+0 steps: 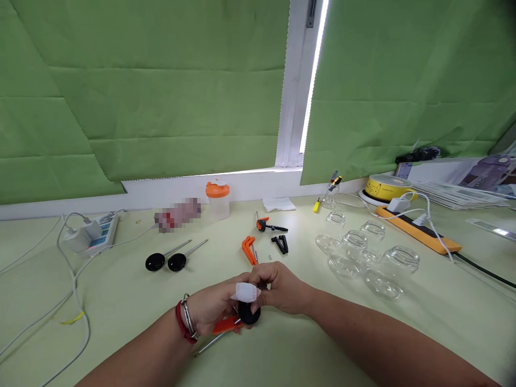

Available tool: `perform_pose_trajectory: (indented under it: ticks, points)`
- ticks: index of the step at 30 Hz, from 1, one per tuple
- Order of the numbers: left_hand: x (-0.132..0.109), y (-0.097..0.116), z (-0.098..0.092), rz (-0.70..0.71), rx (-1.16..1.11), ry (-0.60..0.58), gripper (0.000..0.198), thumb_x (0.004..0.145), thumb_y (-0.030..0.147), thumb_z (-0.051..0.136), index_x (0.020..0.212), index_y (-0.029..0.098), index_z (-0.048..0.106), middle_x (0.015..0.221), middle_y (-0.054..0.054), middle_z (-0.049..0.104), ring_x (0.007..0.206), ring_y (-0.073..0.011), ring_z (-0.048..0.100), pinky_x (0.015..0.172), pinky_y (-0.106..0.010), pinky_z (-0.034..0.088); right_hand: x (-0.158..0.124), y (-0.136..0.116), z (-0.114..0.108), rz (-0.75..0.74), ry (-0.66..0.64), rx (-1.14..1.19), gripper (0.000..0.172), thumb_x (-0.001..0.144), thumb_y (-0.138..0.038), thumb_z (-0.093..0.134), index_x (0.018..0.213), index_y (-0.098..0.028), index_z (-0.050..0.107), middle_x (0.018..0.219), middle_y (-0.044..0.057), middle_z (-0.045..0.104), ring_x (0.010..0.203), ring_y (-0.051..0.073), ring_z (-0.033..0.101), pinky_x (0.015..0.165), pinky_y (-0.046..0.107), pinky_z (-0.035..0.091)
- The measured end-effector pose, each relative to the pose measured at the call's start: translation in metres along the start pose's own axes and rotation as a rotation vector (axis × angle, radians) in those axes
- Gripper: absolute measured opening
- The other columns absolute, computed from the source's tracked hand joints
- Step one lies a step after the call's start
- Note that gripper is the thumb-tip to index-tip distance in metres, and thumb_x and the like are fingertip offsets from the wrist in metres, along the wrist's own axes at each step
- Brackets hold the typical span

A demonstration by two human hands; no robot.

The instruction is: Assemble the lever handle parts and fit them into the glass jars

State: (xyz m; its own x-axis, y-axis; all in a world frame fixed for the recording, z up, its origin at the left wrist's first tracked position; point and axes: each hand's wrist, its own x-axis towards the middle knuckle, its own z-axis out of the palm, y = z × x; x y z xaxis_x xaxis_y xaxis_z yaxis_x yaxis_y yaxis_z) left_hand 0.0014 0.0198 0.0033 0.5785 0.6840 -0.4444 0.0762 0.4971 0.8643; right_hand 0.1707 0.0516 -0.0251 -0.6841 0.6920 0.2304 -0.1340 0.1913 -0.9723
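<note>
My left hand [213, 309] and my right hand [280, 287] meet low in the middle of the pale green table [121, 301]. The left hand, with a white cap on one fingertip and bracelets at the wrist, grips a black round-headed tool [249, 314] with a metal shaft and an orange piece [226, 324]. My right hand's fingers are curled and pinch at the top of that black head. Two more black round-headed tools [166, 260] lie to the left. Orange pieces [249, 250] and black pieces [281, 243] lie just beyond my hands.
Several clear glass jars [363, 255] lie at the right. An orange power strip [419, 228] with white plugs and a yellow tin [387, 188] sit behind them. A white power strip [94, 235] with cables is at the left, and an orange-lidded cup [218, 199] stands by the sill.
</note>
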Motion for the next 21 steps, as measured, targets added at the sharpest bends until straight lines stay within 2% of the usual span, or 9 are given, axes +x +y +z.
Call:
perform_pose_trajectory:
  ticks: [11,21]
  points:
    - [-0.0019,0.0030,0.0034,-0.027,0.017,0.044,0.040,0.059,0.039,0.063,0.092,0.020,0.050,0.074,0.000,0.053,0.059,-0.0147,0.053,0.048,-0.024,0.036,-0.0004,0.0061,0.0021,0.089,0.010,0.276,0.021,0.054,-0.024,0.081,0.066,-0.016,0.066,0.074,-0.001,0.065,0.070,0.013,0.059,0.068,0.026,0.048]
    - [-0.0026,0.0030,0.0035,-0.005,-0.002,0.011,0.042,0.061,0.041,0.064,0.094,0.019,0.051,0.073,0.000,0.054,0.056,-0.0132,0.053,0.047,-0.023,0.033,-0.0007,0.0084,-0.0033,0.134,0.020,0.242,0.021,0.052,-0.025,0.082,0.066,-0.015,0.069,0.072,0.000,0.065,0.070,0.013,0.059,0.068,0.026,0.047]
